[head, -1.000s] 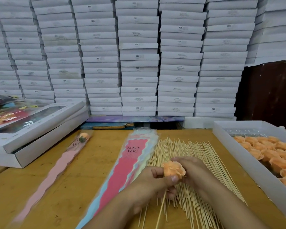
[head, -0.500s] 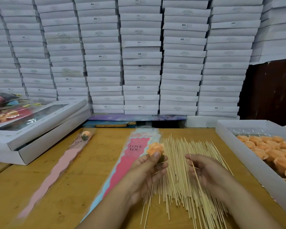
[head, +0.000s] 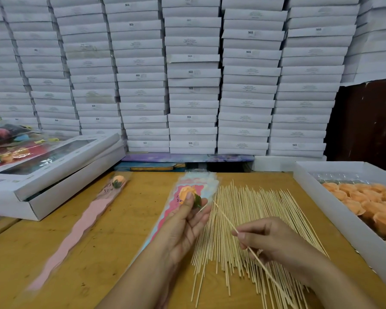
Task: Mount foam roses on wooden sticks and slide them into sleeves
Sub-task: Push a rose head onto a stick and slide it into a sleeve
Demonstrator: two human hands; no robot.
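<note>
The left hand (head: pixel 185 221) held a soft orange foam rose (head: pixel 186 194) near the frame's centre, hiding most of the print on the pink paper sleeve (head: pixel 165 214) below. The right hand (head: pixel 269 240) pinched one thin wooden stick (head: pixel 224 216), now lifted off the pale stick pile (head: pixel 250 210), its lower end blurred.

Two bare forearms and hands, left (head: pixel 183 224) and right (head: pixel 270 239), without sleeves, rings or watches
</note>
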